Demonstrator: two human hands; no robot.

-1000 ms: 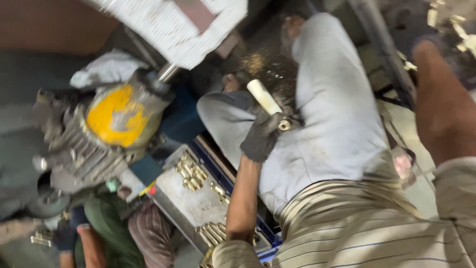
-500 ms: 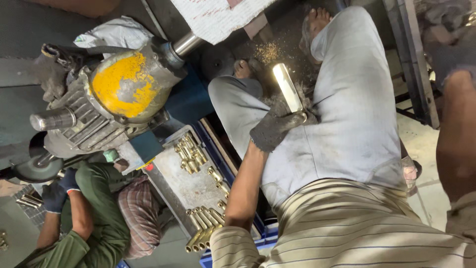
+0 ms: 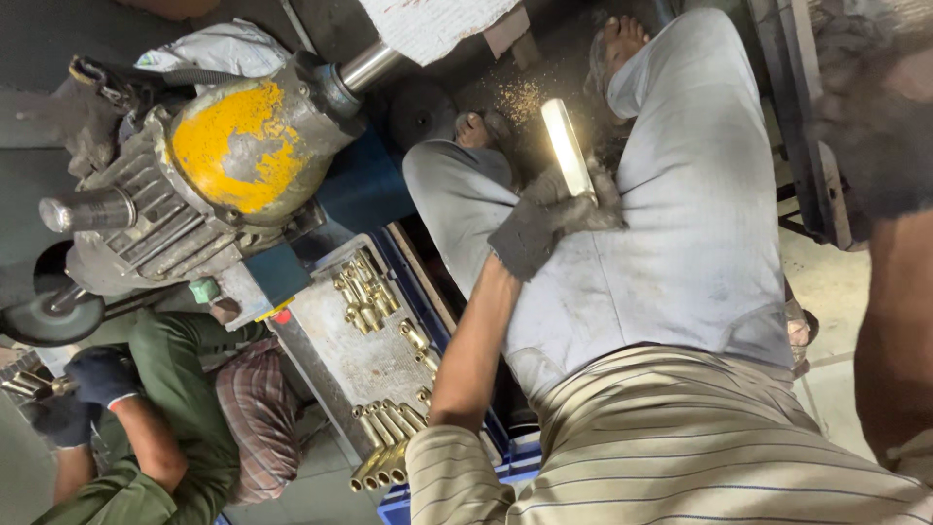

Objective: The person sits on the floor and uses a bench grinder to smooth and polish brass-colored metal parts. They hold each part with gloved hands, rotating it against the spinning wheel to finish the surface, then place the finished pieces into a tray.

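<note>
My left hand (image 3: 544, 224), in a dark glove, is shut on a shiny pale metal rod (image 3: 567, 146). It holds the rod over my lap, against my grey trousers (image 3: 680, 224), with the rod pointing away from me. My right arm runs up the right edge of the view. My right hand (image 3: 870, 97), dark and blurred, is at the top right, and what it holds is hidden by the blur.
A grey motor with a yellow end cap (image 3: 233, 146) and a steel shaft (image 3: 364, 66) stands to the left. Beside my left arm, a metal tray (image 3: 340, 340) holds several brass fittings (image 3: 384, 442). A co-worker in a green shirt (image 3: 185, 418) and dark gloves sits at lower left.
My left hand has turned the rod more upright in the view. The view has shifted, so the motor and the co-worker show more fully.
</note>
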